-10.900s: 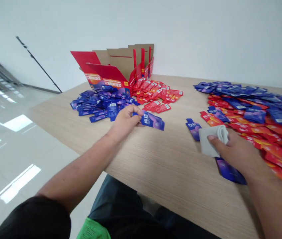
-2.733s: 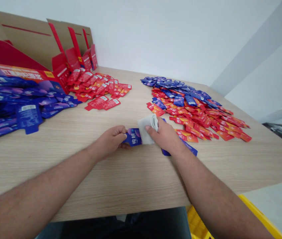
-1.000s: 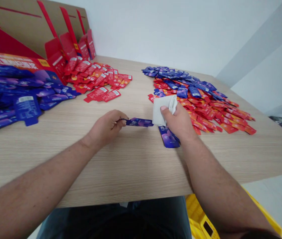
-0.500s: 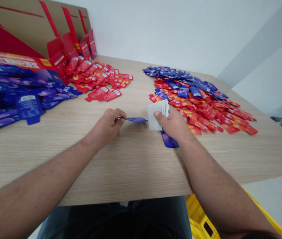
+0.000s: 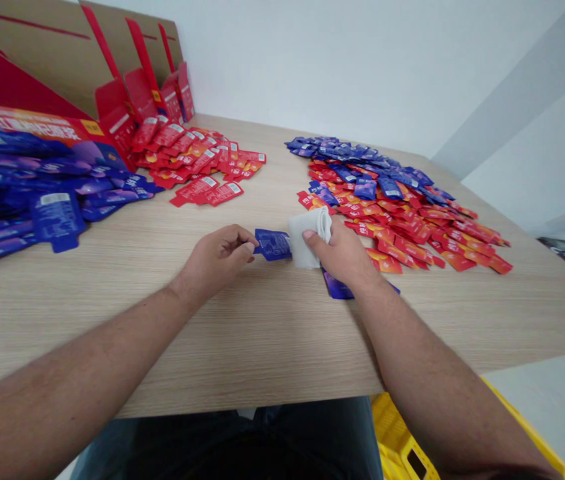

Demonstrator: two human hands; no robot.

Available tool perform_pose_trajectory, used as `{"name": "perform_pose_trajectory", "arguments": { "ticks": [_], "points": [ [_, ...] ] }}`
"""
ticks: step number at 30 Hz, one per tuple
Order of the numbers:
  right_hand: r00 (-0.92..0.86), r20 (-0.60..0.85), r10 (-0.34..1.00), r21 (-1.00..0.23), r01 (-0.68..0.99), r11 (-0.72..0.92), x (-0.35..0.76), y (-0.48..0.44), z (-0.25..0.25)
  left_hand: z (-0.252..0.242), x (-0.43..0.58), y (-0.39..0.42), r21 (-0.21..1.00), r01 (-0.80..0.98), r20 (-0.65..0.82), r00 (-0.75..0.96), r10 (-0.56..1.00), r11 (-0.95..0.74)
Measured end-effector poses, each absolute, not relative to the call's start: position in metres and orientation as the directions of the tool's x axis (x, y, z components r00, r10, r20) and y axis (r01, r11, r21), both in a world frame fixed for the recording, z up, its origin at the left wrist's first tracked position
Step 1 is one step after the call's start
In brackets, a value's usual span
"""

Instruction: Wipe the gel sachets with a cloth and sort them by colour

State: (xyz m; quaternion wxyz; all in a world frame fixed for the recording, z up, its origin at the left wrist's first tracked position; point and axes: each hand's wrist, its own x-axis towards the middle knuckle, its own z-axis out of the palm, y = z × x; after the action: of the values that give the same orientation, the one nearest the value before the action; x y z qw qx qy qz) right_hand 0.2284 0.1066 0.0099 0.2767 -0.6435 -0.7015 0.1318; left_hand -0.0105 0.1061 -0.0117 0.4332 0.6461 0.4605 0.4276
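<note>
My left hand (image 5: 218,255) pinches the end of a blue sachet (image 5: 272,244) that lies flat on the wooden table (image 5: 262,333). A folded white cloth (image 5: 307,233) is gripped in my right hand (image 5: 345,257) and pressed against the sachet's right end. Another blue sachet (image 5: 336,288) lies partly under my right wrist.
A mixed pile of red and blue sachets (image 5: 397,200) spreads right of my hands. Farther left lie a red sachet pile (image 5: 197,167) and a blue sachet pile (image 5: 22,200) before an open red cardboard box (image 5: 62,87). A yellow crate (image 5: 412,447) sits below the table edge.
The blue sachet in my left hand has turned over from edge-on to lying flat on the table. My right hand with the cloth has come down onto its right end.
</note>
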Motion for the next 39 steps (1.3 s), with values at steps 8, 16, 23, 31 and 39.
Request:
{"name": "perform_pose_trajectory", "arguments": {
  "ticks": [8,16,23,31,39],
  "points": [
    [-0.244,0.102,0.964,-0.474,0.84,0.263,0.2,0.093,0.004,-0.023,-0.005,0.106,0.959,0.205,0.106,0.372,0.922,-0.193],
    [-0.227,0.117,0.967,-0.558,0.79,0.253,0.202,0.092,0.008,-0.022,-0.006,0.106,0.949,0.252,0.091,0.354,0.931,-0.189],
    [-0.11,0.1,0.989,-0.407,0.902,0.142,0.205,0.095,0.007,-0.017,-0.006,0.106,0.964,0.23,0.049,0.349,0.936,-0.136],
    [-0.145,0.038,0.989,-0.367,0.918,0.148,0.207,0.097,0.006,-0.019,-0.008,0.106,0.949,0.277,0.046,0.355,0.934,-0.152],
    [-0.21,0.042,0.977,-0.389,0.897,0.209,0.215,0.102,0.005,-0.023,-0.01,0.107,0.941,0.291,0.047,0.39,0.92,-0.171]
  ]
}}
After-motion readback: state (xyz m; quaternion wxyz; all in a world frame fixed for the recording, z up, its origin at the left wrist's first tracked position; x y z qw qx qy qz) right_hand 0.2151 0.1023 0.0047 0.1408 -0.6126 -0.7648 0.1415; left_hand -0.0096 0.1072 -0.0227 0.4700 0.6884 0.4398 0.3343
